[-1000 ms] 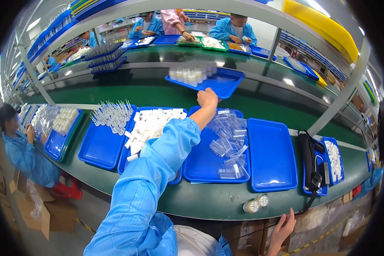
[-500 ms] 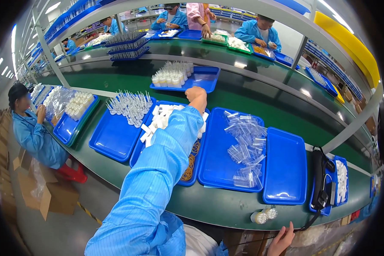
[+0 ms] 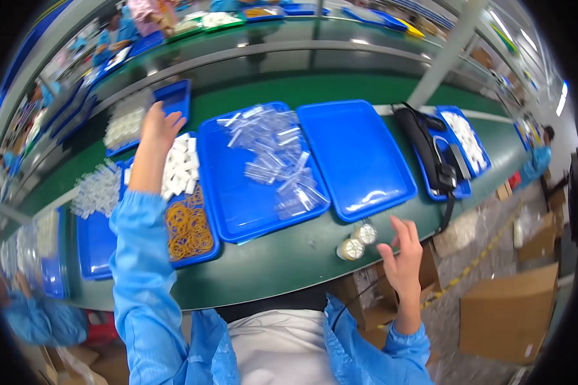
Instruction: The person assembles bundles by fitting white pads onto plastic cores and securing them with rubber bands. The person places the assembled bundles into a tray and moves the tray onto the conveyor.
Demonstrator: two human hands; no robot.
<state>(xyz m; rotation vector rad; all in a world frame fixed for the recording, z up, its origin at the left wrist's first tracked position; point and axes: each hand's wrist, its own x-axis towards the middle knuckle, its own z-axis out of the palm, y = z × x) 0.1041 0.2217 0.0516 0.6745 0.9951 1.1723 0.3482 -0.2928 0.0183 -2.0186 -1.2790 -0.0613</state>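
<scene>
My left hand [image 3: 160, 128], fingers spread and nothing in them, is stretched out at the near edge of a far blue tray [image 3: 176, 95]. That tray holds a pack of upright pale, white-bottomed pieces [image 3: 125, 128]. Below the hand, small white cylinders [image 3: 181, 165] lie in a blue tray above tan rubber bands [image 3: 189, 228]. My right hand [image 3: 403, 256] hovers at the bench's front edge, thumb and fingers apart. Just left of it stand two round bundles, a nearer one [image 3: 350, 249] and a farther one [image 3: 366, 233], with pale tops.
Clear plastic tubes [image 3: 270, 154] lie in the middle blue tray. Right of it is a bare blue tray [image 3: 359, 160], then a black strapped device [image 3: 430, 151] and a tray of white parts [image 3: 464, 138]. A slanting post [image 3: 446, 58] rises behind. Co-workers sit left and beyond.
My left hand has gone from closed at the far tray to open and drawn back slightly. My right hand has risen beside the two bundles. The view has swung right and down.
</scene>
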